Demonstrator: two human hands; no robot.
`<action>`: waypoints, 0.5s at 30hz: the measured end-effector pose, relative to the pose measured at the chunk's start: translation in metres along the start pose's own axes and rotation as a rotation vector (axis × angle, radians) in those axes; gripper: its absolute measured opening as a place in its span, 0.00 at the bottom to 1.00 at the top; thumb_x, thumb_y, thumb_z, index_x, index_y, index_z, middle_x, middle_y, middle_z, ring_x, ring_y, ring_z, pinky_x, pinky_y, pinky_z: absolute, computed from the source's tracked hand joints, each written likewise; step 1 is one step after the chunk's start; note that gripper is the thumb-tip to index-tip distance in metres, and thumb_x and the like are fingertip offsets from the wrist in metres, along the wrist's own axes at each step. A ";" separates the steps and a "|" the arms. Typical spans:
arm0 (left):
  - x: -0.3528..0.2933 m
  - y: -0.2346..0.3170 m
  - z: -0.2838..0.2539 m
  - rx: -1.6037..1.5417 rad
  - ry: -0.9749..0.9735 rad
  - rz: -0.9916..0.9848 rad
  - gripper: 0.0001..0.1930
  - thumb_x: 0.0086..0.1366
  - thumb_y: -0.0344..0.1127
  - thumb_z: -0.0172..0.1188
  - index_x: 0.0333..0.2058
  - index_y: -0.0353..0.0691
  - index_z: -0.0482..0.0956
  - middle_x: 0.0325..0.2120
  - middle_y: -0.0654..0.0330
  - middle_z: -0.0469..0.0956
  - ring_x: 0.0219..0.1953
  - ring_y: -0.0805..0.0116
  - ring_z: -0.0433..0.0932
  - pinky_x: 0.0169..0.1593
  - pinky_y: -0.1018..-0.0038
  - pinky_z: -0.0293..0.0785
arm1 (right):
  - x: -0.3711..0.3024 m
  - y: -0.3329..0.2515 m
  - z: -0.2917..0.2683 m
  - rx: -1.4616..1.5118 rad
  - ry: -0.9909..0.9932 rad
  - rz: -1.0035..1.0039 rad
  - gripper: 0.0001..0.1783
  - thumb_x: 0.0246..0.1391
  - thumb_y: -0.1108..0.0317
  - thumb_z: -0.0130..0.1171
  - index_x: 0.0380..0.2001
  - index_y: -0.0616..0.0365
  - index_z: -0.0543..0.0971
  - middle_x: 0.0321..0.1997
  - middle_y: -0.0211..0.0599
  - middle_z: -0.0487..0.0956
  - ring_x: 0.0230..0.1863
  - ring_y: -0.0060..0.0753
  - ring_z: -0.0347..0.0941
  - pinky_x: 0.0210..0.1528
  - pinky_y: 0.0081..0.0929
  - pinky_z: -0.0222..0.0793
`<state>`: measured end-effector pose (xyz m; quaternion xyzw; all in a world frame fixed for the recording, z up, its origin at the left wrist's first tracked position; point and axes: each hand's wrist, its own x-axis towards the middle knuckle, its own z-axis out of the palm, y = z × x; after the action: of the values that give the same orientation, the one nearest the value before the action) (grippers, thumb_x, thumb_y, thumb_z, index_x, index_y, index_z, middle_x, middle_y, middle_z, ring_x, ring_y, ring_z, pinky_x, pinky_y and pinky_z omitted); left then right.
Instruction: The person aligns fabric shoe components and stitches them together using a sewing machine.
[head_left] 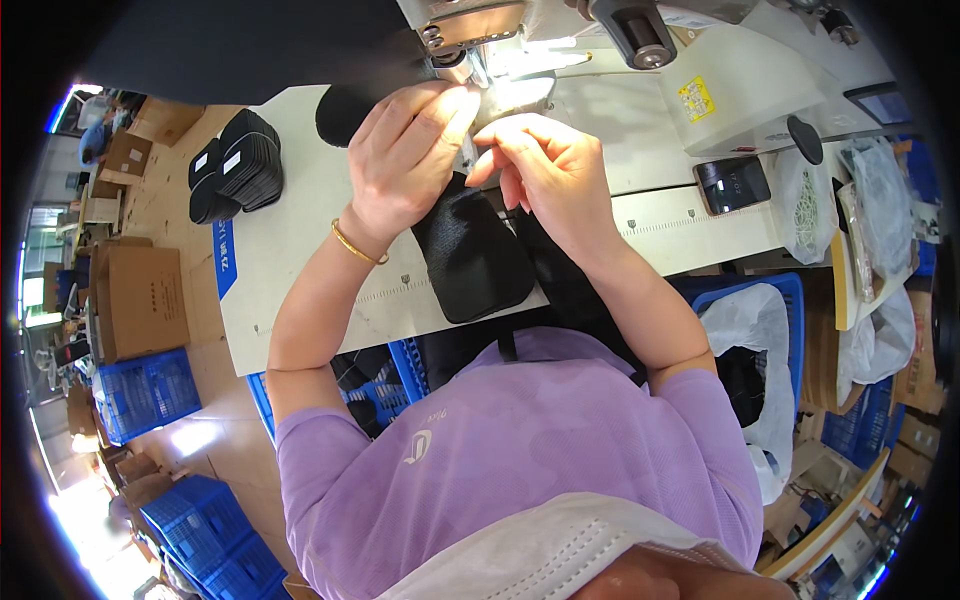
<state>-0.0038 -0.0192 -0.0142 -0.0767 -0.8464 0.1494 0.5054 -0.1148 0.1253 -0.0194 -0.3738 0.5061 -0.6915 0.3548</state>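
Under the lit head of a sewing machine (470, 30), my left hand (405, 155) is raised close to the needle area. Its fingers are pressed together, and whatever they pinch is hidden. My right hand (550, 180) sits just to the right, fingers curled in toward the thumb; anything between them is too small to make out. Below both hands a black rounded fabric piece (475, 265) lies over the near edge of the white machine table (360, 310). More black fabric (555, 270) hangs beside it, under my right wrist. Another dark rounded piece (338, 115) lies left of my left hand.
Stacked black rounded pieces (245, 165) stand on the table's left end. At right are a small dark device (733, 185) and a plastic bag (805, 210). Blue crates (797, 330) flank me below the table. Cardboard boxes (145, 300) stand on the floor at left.
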 end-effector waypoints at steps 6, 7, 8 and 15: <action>0.005 -0.001 0.005 0.032 0.012 -0.038 0.15 0.40 0.25 0.62 0.31 0.31 0.82 0.35 0.58 0.80 0.37 0.63 0.80 0.38 0.70 0.79 | -0.005 0.003 -0.004 -0.048 -0.015 0.030 0.11 0.61 0.69 0.52 0.35 0.64 0.82 0.25 0.35 0.84 0.18 0.11 0.67 0.21 0.13 0.64; 0.005 0.000 0.005 0.045 0.018 -0.037 0.14 0.40 0.25 0.62 0.31 0.31 0.81 0.35 0.58 0.80 0.37 0.63 0.80 0.38 0.70 0.79 | -0.005 0.005 -0.004 -0.043 -0.021 0.016 0.11 0.62 0.69 0.52 0.35 0.64 0.82 0.26 0.35 0.84 0.18 0.12 0.67 0.21 0.13 0.64; 0.004 0.001 0.005 0.042 0.018 -0.039 0.14 0.40 0.25 0.62 0.31 0.31 0.81 0.35 0.58 0.80 0.37 0.63 0.80 0.38 0.70 0.79 | -0.006 0.007 -0.004 -0.037 -0.027 0.003 0.11 0.62 0.69 0.53 0.35 0.64 0.82 0.26 0.35 0.84 0.18 0.12 0.67 0.21 0.13 0.64; 0.007 0.008 0.002 0.082 -0.027 -0.049 0.15 0.41 0.27 0.61 0.32 0.30 0.81 0.34 0.59 0.78 0.37 0.63 0.79 0.37 0.70 0.78 | -0.009 0.011 0.000 -0.037 -0.048 0.022 0.11 0.62 0.69 0.53 0.36 0.64 0.82 0.27 0.35 0.84 0.18 0.12 0.67 0.21 0.14 0.64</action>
<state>-0.0092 -0.0105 -0.0119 -0.0334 -0.8479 0.1726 0.5001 -0.1092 0.1310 -0.0316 -0.3913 0.5142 -0.6689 0.3675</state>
